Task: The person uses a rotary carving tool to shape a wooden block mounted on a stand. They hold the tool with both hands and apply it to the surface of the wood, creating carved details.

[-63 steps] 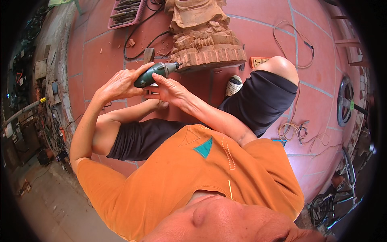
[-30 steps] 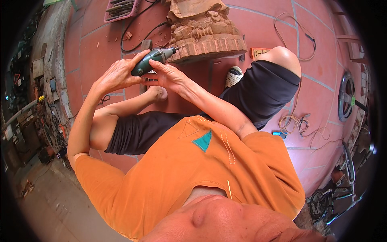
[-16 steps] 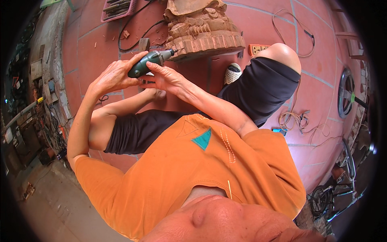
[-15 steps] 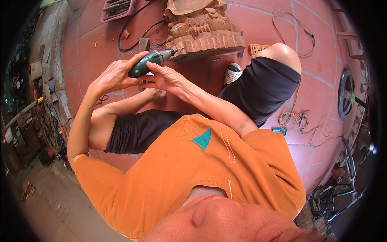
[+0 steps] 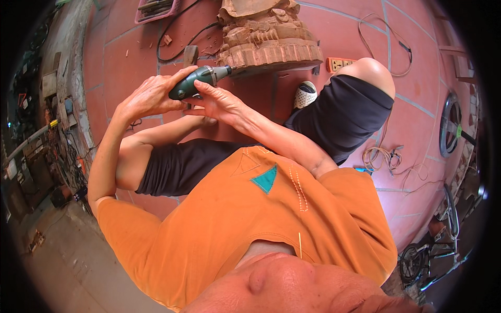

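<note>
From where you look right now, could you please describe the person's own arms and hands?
Both bare forearms come out of short, plain orange fabric sleeves. The left hand and right hand are bare too: no gloves, watch or cables show. Rings I cannot rule out, as the hands are partly hidden.

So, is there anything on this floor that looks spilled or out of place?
Yes, mildly: loose wood chips lie scattered on the red floor tiles left of the wooden carving, untidy rather than swept together. A brown cord at the right also looks odd, lying in a messy tangle.
</note>
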`<state>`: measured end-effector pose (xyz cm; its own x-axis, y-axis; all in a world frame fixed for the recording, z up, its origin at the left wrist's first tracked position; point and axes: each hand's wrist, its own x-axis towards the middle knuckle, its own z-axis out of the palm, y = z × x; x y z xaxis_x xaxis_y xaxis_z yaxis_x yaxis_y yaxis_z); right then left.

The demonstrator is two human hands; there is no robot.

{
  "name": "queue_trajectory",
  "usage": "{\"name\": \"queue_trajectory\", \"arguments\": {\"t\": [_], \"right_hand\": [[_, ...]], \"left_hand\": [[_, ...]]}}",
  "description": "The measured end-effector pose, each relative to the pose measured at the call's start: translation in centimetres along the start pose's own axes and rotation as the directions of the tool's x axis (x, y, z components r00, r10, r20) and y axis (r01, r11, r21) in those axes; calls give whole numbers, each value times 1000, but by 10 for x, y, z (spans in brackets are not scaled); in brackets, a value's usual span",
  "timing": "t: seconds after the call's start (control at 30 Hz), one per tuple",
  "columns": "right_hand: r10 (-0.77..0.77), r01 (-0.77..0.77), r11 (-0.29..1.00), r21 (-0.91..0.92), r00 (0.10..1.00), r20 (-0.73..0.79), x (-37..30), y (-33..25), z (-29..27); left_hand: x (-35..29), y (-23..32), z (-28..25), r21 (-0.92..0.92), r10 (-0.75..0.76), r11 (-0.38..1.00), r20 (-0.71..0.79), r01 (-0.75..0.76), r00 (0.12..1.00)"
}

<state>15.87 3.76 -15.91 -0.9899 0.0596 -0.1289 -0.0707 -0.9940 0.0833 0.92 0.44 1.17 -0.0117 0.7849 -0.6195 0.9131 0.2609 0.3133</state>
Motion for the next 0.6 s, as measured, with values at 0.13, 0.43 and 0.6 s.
{"name": "queue_trajectory", "arguments": {"t": [0.13, 0.43, 0.6], "right_hand": [[-4, 4, 1000, -27, 1000, 1, 0, -1, 0], [-53, 52, 996, -76, 999, -7, 2, -9, 7], [-65, 66, 994, -87, 998, 9, 8, -10, 1]], "left_hand": [[0, 1, 1, -3, -2, 1000, -18, 2, 1000], [-1, 3, 4, -4, -44, 999, -68, 43, 997], [-1, 1, 7, 12, -56, 998, -84, 57, 995]]}}
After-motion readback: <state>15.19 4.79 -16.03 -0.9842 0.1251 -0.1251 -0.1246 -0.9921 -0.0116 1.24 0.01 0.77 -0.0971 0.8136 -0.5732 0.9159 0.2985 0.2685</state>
